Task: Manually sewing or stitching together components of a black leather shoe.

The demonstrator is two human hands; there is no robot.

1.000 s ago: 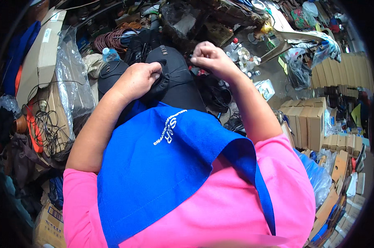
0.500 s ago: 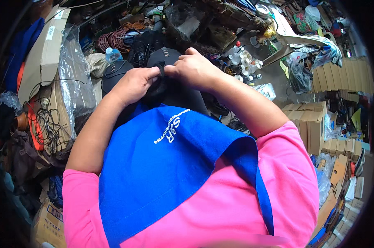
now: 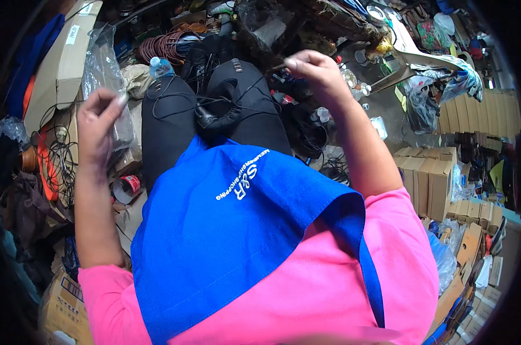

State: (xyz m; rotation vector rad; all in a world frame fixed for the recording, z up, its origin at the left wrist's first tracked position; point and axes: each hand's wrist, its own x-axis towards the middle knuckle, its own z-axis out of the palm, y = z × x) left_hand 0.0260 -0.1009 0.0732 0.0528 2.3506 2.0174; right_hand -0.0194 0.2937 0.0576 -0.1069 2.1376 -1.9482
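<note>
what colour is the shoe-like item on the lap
The shoe-like item is black; best in head view.

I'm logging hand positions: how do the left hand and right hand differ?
The left hand sits lower in the picture; the right hand higher. The left hand overlaps the clear plastic sheet in view; the right hand doesn't. A black cord runs toward the right hand; none clearly shows at the left hand. Both are bare.

Ctr bright, top L dim; edges fisheye-bent, corners blk.
</note>
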